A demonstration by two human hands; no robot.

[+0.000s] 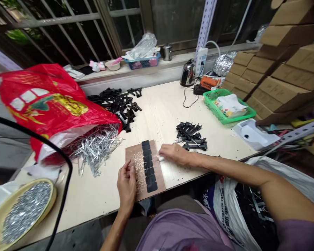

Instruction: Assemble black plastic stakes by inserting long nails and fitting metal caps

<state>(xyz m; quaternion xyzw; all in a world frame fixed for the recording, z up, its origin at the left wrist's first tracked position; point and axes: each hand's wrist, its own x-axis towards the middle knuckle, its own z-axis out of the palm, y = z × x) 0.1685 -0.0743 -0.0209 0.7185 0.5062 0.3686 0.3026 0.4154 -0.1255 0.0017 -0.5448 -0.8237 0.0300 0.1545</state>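
A brown board [161, 176] lies flat at the table's front edge. On it runs a column of several black rounded pads [148, 164], and to their left are scattered many tiny beige bits [139, 167]. My left hand [127, 184] rests at the board's left edge, its fingers curled in toward the thumb; anything between them is too small to make out. At the board's right edge, my right hand [176, 154] is closed, fingertips together, with something small and whitish under it. Just beyond that hand lies a pile of black plastic parts with metal rods [191, 136].
A red plastic bag [54, 101] spills silver metal pins [94, 150] at left, beside a yellow bowl [52, 198] of small metal pieces. More black parts [120, 104] lie behind. At right stand a green basket [226, 120], a white tray [253, 134] and stacked cardboard boxes [277, 94].
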